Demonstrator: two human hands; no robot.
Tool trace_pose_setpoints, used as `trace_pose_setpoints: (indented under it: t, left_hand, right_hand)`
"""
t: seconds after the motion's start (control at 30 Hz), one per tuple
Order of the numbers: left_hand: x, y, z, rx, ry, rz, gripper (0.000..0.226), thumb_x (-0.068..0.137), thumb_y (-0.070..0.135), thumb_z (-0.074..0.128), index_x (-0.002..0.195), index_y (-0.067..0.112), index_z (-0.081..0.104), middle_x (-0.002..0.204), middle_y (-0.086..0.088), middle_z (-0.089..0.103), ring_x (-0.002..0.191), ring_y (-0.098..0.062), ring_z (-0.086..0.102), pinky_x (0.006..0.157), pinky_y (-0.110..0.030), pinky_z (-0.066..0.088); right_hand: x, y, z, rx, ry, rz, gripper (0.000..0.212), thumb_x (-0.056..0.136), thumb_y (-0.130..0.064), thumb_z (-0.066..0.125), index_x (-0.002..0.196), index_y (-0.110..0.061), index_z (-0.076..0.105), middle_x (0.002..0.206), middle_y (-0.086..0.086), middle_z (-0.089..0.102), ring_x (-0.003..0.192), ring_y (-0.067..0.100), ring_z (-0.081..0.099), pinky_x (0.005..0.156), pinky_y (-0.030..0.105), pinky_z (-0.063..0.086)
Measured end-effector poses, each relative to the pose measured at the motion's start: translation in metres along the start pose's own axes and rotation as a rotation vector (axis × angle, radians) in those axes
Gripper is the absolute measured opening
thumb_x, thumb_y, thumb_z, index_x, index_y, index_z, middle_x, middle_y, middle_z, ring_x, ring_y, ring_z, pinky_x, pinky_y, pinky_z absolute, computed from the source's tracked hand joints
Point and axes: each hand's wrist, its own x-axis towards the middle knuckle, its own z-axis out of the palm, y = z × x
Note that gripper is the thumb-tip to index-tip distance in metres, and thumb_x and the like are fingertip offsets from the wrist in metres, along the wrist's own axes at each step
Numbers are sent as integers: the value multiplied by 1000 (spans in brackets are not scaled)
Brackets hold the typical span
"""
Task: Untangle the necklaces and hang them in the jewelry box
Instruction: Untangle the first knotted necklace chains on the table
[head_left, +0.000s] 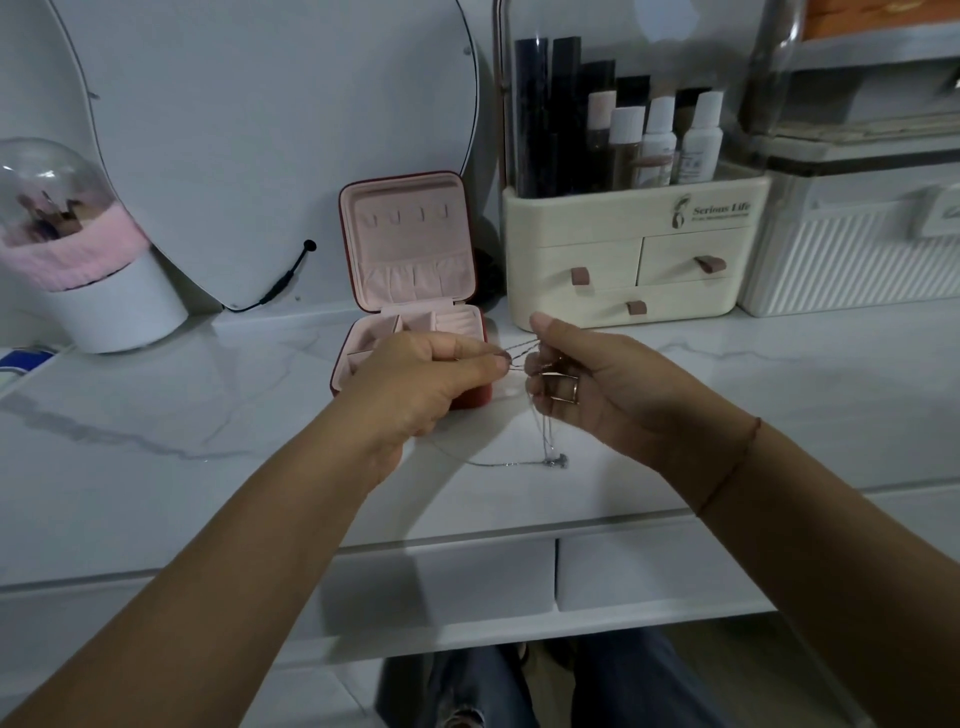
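Observation:
A small red jewelry box (410, 249) with pink lining stands open on the white marble table (156, 415), its lid upright and showing a row of small hooks. Just in front of it, my left hand (431, 379) pinches thin silver necklace chains (519, 351) between thumb and fingertip. My right hand (587, 379) grips the same chains a few centimetres to the right. Strands run taut between the two hands. More chain hangs from my right hand down to the table, ending at a small pendant (558, 461). My left hand hides part of the box's lower tray.
A cream cosmetics organizer (634, 260) with drawers and bottles stands behind my right hand. A white ribbed case (852, 249) is at the far right. A mirror (249, 130) leans at the back, and a domed brush holder (78, 249) stands at the left.

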Motion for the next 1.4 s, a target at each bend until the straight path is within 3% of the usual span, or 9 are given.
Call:
trace_pose_setpoints:
  t: [0.13,0.23,0.33,0.4,0.5,0.73,1.0,1.2,1.4]
  left_hand:
    - [1,-1,2,-84,-34,-10,19,79,33,70,89,17,74,40,9,30,38,-7,19,37,-16,16]
    - [0,-2,5,-82,-86,-15,23,69,37,74,83,20,75,47,4,44,37,-7,18,37,-15,16]
    - [-1,-5,7,-30,-101,-13,30,58,42,75,79,21,76,51,3,46,40,-7,18,36,-16,17]
    - [-1,-5,8,-48,-92,-25,13,69,33,75,73,20,74,47,6,44,38,-7,18,37,-17,16]
    - [3,-6,6,-244,-82,-60,32,84,20,63,54,21,52,38,8,27,36,-8,15,37,-16,12]
    - [5,-9,6,-695,-218,-90,20,70,24,60,69,23,39,42,8,25,33,-4,16,33,-17,9]
    - [2,-13,5,-504,-127,-154,23,77,27,66,64,22,47,44,8,25,36,-6,14,39,-16,6]
    - [1,-14,4,-376,-122,-126,27,87,27,61,63,19,72,42,8,24,34,-6,15,36,-13,10]
    - [4,-15,6,-340,-86,-175,15,86,24,63,72,20,59,41,7,23,33,-6,14,34,-13,11]
  right_hand:
    - [-2,2,3,138,-48,76,37,85,-30,62,57,-14,46,65,5,54,63,17,53,69,30,51]
    - [-3,4,3,101,-52,130,41,84,-35,62,53,-16,43,61,4,54,61,16,51,62,26,48]
    - [-2,3,1,13,-42,154,41,85,-40,61,58,-18,39,54,-3,51,53,11,44,48,19,37]
    - [-2,3,-1,-9,-58,162,38,80,-43,63,61,-19,39,57,-4,48,50,8,36,43,17,26]
    - [-2,3,-4,3,-65,165,33,70,-44,66,63,-19,46,69,-2,49,50,7,31,43,17,21]
    - [-2,6,-8,156,-87,126,19,81,-31,62,71,-15,57,72,-3,58,42,4,24,42,15,14]
    - [1,5,-8,433,-178,32,19,87,-28,55,74,-15,60,58,-6,50,31,4,23,33,14,13]
    - [-1,8,-7,315,-168,51,19,81,-22,55,95,-11,61,44,-7,39,29,4,22,32,15,14]
    - [-4,8,-6,200,-190,39,28,81,-19,55,106,-9,62,42,-5,37,30,5,22,32,16,15]
